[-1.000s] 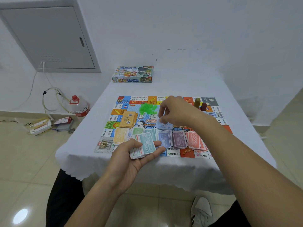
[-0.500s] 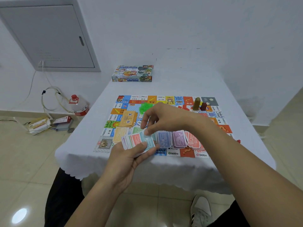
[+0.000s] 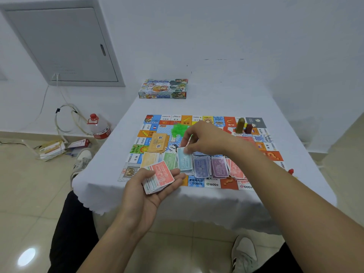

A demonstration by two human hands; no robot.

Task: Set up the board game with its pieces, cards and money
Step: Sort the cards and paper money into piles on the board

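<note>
The colourful game board (image 3: 199, 120) lies flat on the white table. Along its near edge sit sorted piles of play money: yellow (image 3: 149, 158), green (image 3: 170, 159), teal (image 3: 185, 164), blue (image 3: 201, 167), purple (image 3: 218, 166) and red (image 3: 236, 171). My left hand (image 3: 151, 190) holds a stack of mixed notes (image 3: 159, 177), a red 10000 note on top. My right hand (image 3: 206, 139) pinches a teal note by its top edge over the teal pile. An orange card deck (image 3: 158, 142), green plastic pieces (image 3: 179, 130) and two pawns (image 3: 244, 126) sit on the board.
The game box (image 3: 163, 89) stands at the table's far edge by the wall. A small red piece (image 3: 291, 171) lies right of the board. On the floor at left are a bottle (image 3: 98, 126), cables, booklets and a shoe (image 3: 82, 160).
My right hand came back from the board's middle, took a teal note off the stack in my left hand and carried it to the teal pile. A red note now tops the stack.
</note>
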